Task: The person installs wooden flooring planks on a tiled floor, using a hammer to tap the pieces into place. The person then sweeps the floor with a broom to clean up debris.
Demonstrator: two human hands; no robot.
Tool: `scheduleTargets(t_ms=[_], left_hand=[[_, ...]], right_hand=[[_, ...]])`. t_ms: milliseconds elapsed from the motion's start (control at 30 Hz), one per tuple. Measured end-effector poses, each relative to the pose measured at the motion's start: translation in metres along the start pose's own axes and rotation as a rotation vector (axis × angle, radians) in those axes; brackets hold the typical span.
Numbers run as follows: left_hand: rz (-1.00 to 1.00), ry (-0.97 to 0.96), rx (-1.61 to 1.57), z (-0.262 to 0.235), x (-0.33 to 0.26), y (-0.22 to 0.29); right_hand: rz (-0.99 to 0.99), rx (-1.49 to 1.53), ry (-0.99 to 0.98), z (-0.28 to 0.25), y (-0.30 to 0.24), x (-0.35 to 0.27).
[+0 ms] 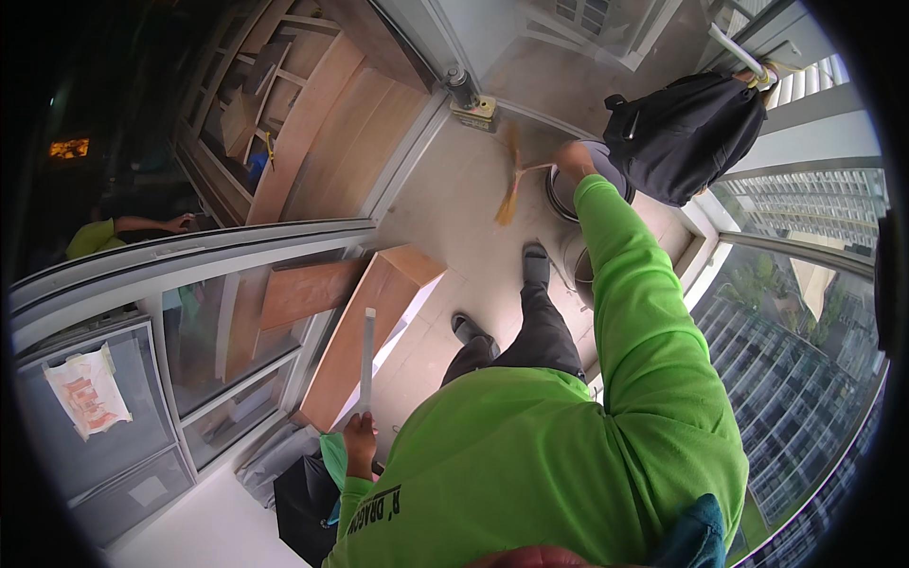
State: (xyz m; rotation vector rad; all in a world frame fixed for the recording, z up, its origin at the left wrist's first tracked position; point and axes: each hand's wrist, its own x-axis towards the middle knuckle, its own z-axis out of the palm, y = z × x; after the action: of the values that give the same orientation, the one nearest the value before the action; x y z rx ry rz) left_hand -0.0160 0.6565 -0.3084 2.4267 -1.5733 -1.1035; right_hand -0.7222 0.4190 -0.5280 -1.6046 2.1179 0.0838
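Observation:
My right hand (573, 159) is stretched forward and grips the handle of a straw-coloured brush (511, 189), which is blurred by motion. It hovers at the rim of a dark round bucket (559, 201) on the tiled floor. My left hand (360, 440) is low at my side and holds the end of a long flat grey strip (367, 352), which points away from me. Both my sleeves are bright green. My feet in dark shoes (536, 262) stand just short of the bucket.
A black backpack (684, 133) hangs at the far right by the railing. Wooden boards (365, 331) lean along the sliding glass door frame (189, 246) on the left. Another person in green (95, 237) sits behind the glass. Tall buildings lie beyond the glass railing (805, 379).

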Motion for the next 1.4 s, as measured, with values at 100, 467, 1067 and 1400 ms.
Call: scheduleTargets(t_ms=[100, 467, 1067, 1400], left_hand=[[-0.019, 0.013, -0.027, 0.018, -0.012, 0.030], [-0.074, -0.076, -0.265, 0.043, 0.003, 0.138], [0.127, -0.362, -0.981, 0.029, 0.145, 0.249], [0.106, -0.311, -0.928, -0.056, 0.319, 0.315]], right_hand=[[0.520, 0.721, 0.377, 0.019, 0.017, 0.005], [0.322, 0.963, -0.321, 0.110, -0.044, -0.221], [0.172, 0.993, -0.410, -0.053, -0.106, -0.174], [0.294, 0.751, -0.646, 0.021, -0.081, -0.039]])
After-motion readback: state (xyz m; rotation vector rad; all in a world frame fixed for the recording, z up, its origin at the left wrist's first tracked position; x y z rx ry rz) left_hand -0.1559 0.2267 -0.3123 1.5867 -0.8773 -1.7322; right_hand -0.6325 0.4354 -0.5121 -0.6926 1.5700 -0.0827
